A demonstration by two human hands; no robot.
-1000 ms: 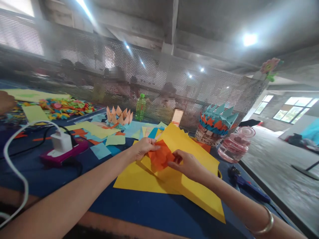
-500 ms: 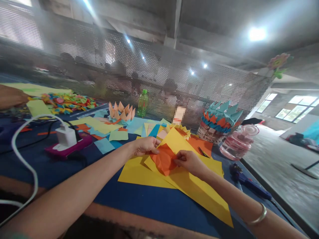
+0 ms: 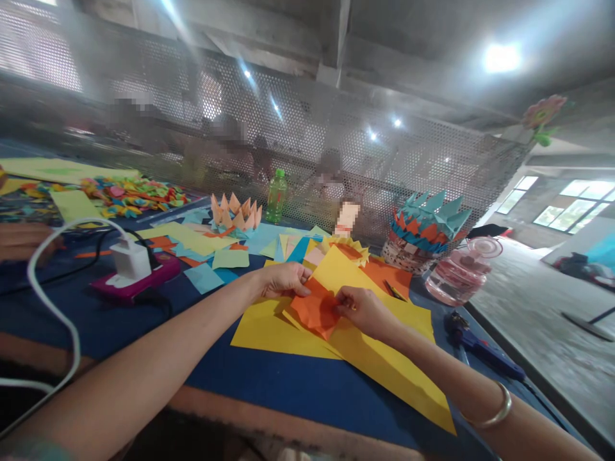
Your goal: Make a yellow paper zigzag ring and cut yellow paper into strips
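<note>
Bottom of frame: blue tabletop (image 3: 250, 384), with brownish front edge. Lower right: silver bangle (image 3: 500, 410) around right forearm. Just above centre bottom: yellow sheets (image 3: 403, 358), overlapping, flat on the blue.

Mid-frame, over the yellow: orange paper (image 3: 311, 310), creased, roughly square, held in both hands. Left hand (image 3: 287, 280) with thumb and fingers closed on upper-left edge of the orange. Right hand (image 3: 360, 307) with thumb and forefinger pinched together at its right edge, remaining fingers curled in.

Right of the yellow: dark blue glue gun (image 3: 487, 346), lying on its side. Left: magenta power strip (image 3: 144, 278), white charger (image 3: 131, 256) plugged in, white cable (image 3: 72, 333) looping toward lower left. At left edge: another person's hand (image 3: 29, 242), blurred; grip impossible to tell.

Farther back, left to right: heap of small coloured pieces (image 3: 134, 195); peach spiked paper ring (image 3: 235, 214); green bottle (image 3: 276, 197); yellow spiked ring (image 3: 348, 248); teal-orange-blue spiked piece (image 3: 425, 224); pink bottle (image 3: 456, 278).

Beyond: perforated screen (image 3: 288, 134) across frame; windows (image 3: 583, 205) at right.
</note>
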